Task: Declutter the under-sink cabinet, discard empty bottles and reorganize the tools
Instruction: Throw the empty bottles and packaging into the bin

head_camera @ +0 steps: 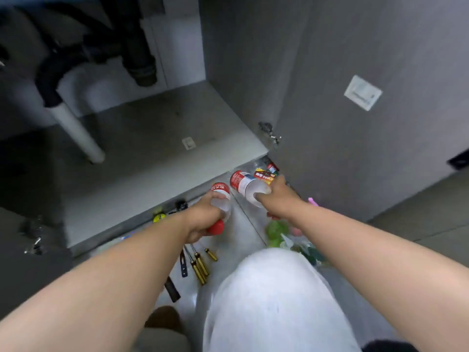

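holding one clear bottle in each hand, over the floor in front of the cabinet: my left hand (203,217) wraps the red-capped bottle (221,196), my right hand (279,199) clasps the red-labelled bottle (247,185). i judge the cabinet shelf (152,138) emptied; discarding bottles and sorting the screwdrivers (200,265) remain.

No legible text on bottle labels (237,179)

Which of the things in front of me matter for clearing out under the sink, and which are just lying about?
Job: red-capped bottle in the left hand; red-labelled bottle in the right hand; yellow-handled screwdrivers; yellow tape measure.
Just there: black drain pipes; white wall plate; door hinge.
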`<state>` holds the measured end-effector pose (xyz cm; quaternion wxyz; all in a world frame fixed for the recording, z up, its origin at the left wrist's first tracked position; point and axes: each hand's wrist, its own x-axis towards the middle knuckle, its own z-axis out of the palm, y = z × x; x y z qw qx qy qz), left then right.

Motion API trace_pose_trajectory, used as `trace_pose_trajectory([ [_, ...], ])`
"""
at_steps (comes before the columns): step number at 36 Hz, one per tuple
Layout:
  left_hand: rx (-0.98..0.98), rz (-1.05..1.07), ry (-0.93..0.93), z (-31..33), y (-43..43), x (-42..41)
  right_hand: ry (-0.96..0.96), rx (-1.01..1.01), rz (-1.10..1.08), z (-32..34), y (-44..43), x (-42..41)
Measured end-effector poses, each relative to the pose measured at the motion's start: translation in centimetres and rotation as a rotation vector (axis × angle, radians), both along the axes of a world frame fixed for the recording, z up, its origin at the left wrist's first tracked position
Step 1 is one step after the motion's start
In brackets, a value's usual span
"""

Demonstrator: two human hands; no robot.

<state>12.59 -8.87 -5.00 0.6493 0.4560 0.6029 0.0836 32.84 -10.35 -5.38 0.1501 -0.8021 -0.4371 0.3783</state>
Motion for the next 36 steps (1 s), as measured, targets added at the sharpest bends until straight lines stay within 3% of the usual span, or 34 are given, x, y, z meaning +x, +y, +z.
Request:
trace_pose_trajectory([
  [9, 0.312, -0.268, 0.12, 12.1, -4.7, 4.7, -0.317, 0.379, -0.015, 14.5, -11.5, 8.0],
  [18, 0.602, -0.538, 0.126, 18.7, -13.3, 14.0, -0.401, 0.52, -0.196, 23.0, -27.7, 15.3],
  [25, 0.736, -0.59, 0.05, 17.0, -21.9, 19.0, -0.459, 0.265, -0.279, 24.0, -38.3, 19.7],
  [28, 0.737, -0.582, -0.027, 14.5, -24.0, 19.3, -0.392, 0.098, -0.273, 23.2, -41.4, 20.6],
  [36, 0.878, -0.675, -0.17, 12.3, -25.0, 20.2, -0.227, -0.116, -0.307, 14.5, -45.6, 19.6],
])
